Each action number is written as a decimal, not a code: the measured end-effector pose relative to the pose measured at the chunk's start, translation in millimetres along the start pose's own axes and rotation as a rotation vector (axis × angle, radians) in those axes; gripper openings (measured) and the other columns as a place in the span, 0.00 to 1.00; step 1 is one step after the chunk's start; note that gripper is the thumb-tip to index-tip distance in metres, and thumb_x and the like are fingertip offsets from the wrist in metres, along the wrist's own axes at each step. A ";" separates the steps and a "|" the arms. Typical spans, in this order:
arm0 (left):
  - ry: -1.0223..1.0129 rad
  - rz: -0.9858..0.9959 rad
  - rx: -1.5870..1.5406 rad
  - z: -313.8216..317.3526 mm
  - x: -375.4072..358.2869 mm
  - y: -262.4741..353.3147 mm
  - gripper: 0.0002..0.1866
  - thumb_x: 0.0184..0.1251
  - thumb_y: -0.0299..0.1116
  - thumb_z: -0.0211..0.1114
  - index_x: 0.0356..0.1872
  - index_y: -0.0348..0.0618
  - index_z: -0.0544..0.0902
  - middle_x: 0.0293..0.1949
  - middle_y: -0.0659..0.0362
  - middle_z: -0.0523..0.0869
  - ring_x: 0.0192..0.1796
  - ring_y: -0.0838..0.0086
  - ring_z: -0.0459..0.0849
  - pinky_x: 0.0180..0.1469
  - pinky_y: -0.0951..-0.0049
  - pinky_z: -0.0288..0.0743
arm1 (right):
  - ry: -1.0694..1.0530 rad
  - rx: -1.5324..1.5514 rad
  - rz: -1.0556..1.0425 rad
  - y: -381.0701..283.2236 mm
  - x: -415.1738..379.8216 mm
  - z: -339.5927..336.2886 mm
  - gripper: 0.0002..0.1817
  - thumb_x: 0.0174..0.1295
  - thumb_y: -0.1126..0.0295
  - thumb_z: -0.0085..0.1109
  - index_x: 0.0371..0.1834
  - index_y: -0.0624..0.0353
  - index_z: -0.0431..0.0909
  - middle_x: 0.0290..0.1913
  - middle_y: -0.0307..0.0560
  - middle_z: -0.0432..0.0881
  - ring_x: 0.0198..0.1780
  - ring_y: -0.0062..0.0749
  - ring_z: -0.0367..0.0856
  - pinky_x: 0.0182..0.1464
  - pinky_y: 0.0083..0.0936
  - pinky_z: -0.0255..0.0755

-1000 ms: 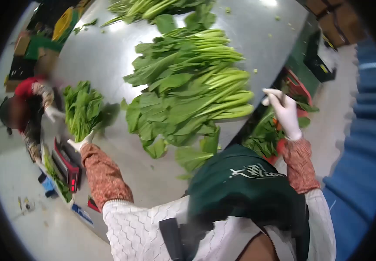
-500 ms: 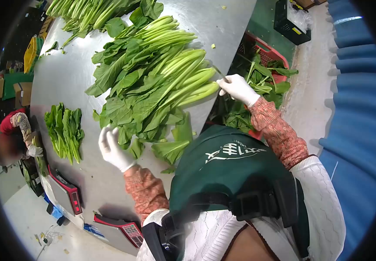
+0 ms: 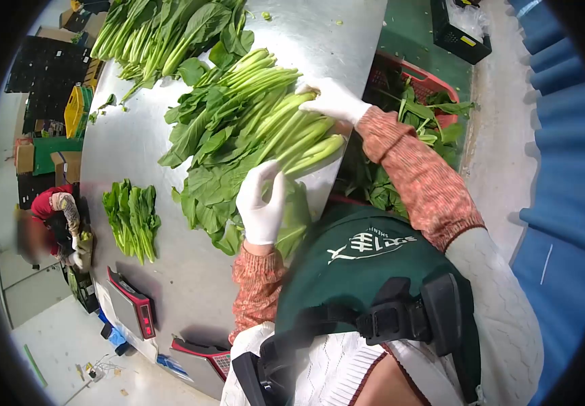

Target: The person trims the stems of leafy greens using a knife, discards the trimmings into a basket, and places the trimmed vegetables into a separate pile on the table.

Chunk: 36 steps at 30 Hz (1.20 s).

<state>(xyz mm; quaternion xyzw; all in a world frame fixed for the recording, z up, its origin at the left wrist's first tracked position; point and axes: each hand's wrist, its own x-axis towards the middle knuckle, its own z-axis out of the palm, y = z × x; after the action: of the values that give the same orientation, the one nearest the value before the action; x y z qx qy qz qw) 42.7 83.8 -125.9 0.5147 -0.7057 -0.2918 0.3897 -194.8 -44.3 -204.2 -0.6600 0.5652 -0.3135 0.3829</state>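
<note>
A large heap of leafy greens (image 3: 218, 169) lies on the metal table, its pale stems pointing right. My right hand (image 3: 333, 100), in a white glove, is at the stem ends near the table's right edge, its fingertips against the upper stems; whether they grip is unclear. A small dark shape shows beneath that hand. My left hand (image 3: 263, 206), also gloved, lies over the lower side of the heap with thumb and fingers apart, and nothing is held between them.
More greens (image 3: 164, 34) lie at the table's far end, and a small bunch (image 3: 131, 220) at left. Two scales (image 3: 130, 304) line the left edge. A red crate (image 3: 428, 81) with leaves stands right of the table. A co-worker (image 3: 52, 216) is at far left.
My right hand has moved left and up onto the stems. My left hand has moved right, from beside the leaves to over the heap's lower side. The camera view has shifted slightly.
</note>
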 end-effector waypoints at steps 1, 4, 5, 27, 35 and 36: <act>0.018 0.096 0.131 -0.9 4.9 0.0 0.14 0.60 0.23 0.69 0.48 0.38 0.83 0.44 0.53 0.87 0.45 0.65 0.86 0.51 0.70 0.77 | -0.022 0.166 -0.031 -6.9 -7.9 -4.4 0.23 0.57 0.66 0.68 0.55 0.61 0.80 0.44 0.46 0.85 0.38 0.26 0.80 0.45 0.24 0.75; 0.131 0.331 0.497 1.2 25.0 18.2 0.22 0.56 0.26 0.73 0.54 0.41 0.81 0.53 0.51 0.83 0.55 0.59 0.81 0.59 0.64 0.73 | -0.052 0.320 -0.013 -58.2 -45.3 -23.8 0.17 0.59 0.66 0.69 0.50 0.61 0.83 0.38 0.40 0.83 0.33 0.20 0.75 0.39 0.20 0.71; 0.125 0.348 0.546 2.4 31.9 20.8 0.28 0.53 0.29 0.76 0.58 0.42 0.78 0.58 0.51 0.80 0.60 0.55 0.77 0.62 0.60 0.70 | -0.029 0.333 -0.023 -75.1 -57.2 -29.5 0.17 0.59 0.67 0.69 0.50 0.61 0.83 0.37 0.39 0.82 0.32 0.19 0.73 0.38 0.19 0.70; -0.632 -0.393 -0.669 39.4 49.8 116.2 0.19 0.59 0.20 0.71 0.53 0.32 0.81 0.41 0.60 0.86 0.38 0.84 0.82 0.41 0.84 0.76 | 0.333 -0.284 0.024 -49.4 -179.6 -86.0 0.24 0.57 0.79 0.56 0.60 0.58 0.76 0.34 0.59 0.84 0.34 0.52 0.84 0.36 0.37 0.78; -0.875 -0.365 -0.919 75.9 70.4 111.3 0.26 0.58 0.21 0.72 0.59 0.35 0.76 0.47 0.57 0.85 0.46 0.74 0.84 0.52 0.73 0.77 | 0.328 0.466 0.133 -62.9 -210.0 -148.8 0.18 0.70 0.71 0.50 0.62 0.59 0.77 0.41 0.37 0.84 0.26 0.10 0.69 0.33 0.15 0.67; -0.955 -0.366 -0.973 80.5 71.8 111.2 0.26 0.58 0.23 0.72 0.59 0.35 0.76 0.47 0.57 0.85 0.45 0.73 0.84 0.52 0.72 0.77 | 0.240 0.587 0.129 -82.9 -215.4 -159.8 0.21 0.69 0.70 0.52 0.65 0.59 0.75 0.47 0.39 0.85 0.27 0.08 0.68 0.33 0.14 0.65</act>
<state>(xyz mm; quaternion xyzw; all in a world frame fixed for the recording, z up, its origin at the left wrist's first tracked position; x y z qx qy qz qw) -93.2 49.6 -60.0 0.2084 -0.4911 -0.8290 0.1678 -323.6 149.6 -47.3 -0.4425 0.5325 -0.5140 0.5064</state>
